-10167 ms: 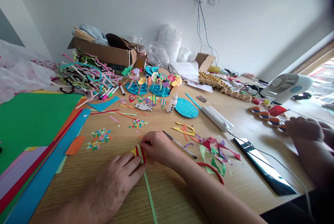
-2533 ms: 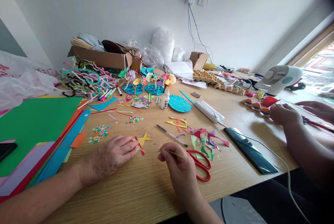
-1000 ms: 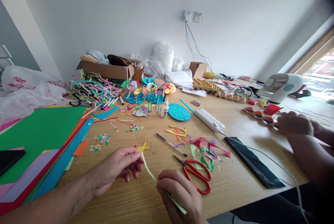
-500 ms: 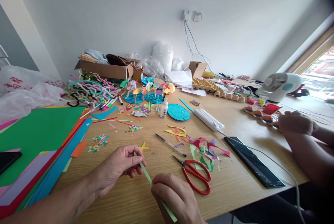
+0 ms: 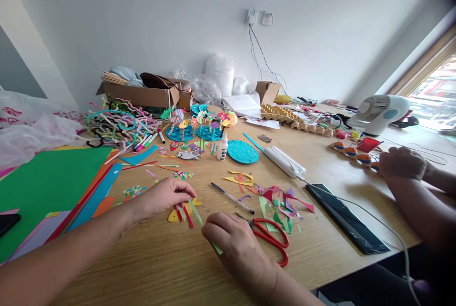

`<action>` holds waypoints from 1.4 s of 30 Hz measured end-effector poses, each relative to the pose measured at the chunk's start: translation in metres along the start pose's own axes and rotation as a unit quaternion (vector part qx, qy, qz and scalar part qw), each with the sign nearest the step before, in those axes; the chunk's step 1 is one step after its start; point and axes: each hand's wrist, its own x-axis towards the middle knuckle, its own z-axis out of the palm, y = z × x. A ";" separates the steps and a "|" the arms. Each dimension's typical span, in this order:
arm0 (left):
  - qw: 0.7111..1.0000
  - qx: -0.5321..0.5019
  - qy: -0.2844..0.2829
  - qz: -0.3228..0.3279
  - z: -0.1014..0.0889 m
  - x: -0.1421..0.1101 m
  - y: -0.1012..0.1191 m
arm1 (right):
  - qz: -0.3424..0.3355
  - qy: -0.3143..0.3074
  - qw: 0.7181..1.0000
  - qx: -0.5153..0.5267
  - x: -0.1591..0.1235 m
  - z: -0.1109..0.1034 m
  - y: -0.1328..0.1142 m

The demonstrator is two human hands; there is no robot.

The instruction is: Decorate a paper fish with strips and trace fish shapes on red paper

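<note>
A narrow light-green paper strip (image 5: 198, 216) lies slanted across a yellow paper fish (image 5: 174, 215) that carries red and green stripes. My left hand (image 5: 166, 196) pinches the strip's far end, right above the fish. My right hand (image 5: 238, 248) is closed on the strip's near end, low over the wooden table (image 5: 171, 268). Red-handled scissors (image 5: 268, 236) lie just right of my right hand.
Coloured paper sheets (image 5: 50, 187) are stacked at the left. Paper scraps (image 5: 281, 201), a pen (image 5: 232, 197), a glue bottle (image 5: 223, 147) and a dark phone (image 5: 347, 223) lie ahead. Another person's hands (image 5: 402, 163) work at the right. Pipe cleaners (image 5: 117, 120) and boxes (image 5: 142, 92) stand at the back.
Both my hands have carried the green strip down and forward onto the yellow fish. The left hand now rests over the fish; the right hand has shifted slightly up the table.
</note>
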 end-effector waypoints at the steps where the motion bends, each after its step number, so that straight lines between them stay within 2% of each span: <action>1: 1.000 0.009 0.000 0.002 -0.001 0.003 0.000 | 0.003 -0.012 1.000 -0.003 0.001 0.001 0.001; 6: 0.998 0.061 0.004 0.023 -0.002 0.015 -0.007 | 0.019 -0.081 0.996 -0.001 0.006 0.007 0.005; 10: 0.993 0.108 0.015 0.040 -0.006 0.021 -0.015 | 0.047 -0.110 0.993 0.024 0.006 0.012 0.007; 16: 0.988 0.151 -0.028 0.015 -0.012 0.022 -0.024 | 0.090 -0.130 0.986 0.061 0.005 0.015 0.008; 25: 0.973 0.229 0.000 0.017 -0.013 0.025 -0.027 | 0.100 -0.104 0.984 0.100 0.001 0.017 0.008; 42: 0.958 0.287 0.001 0.023 -0.012 0.026 -0.028 | 0.096 -0.100 0.983 0.124 -0.002 0.019 0.009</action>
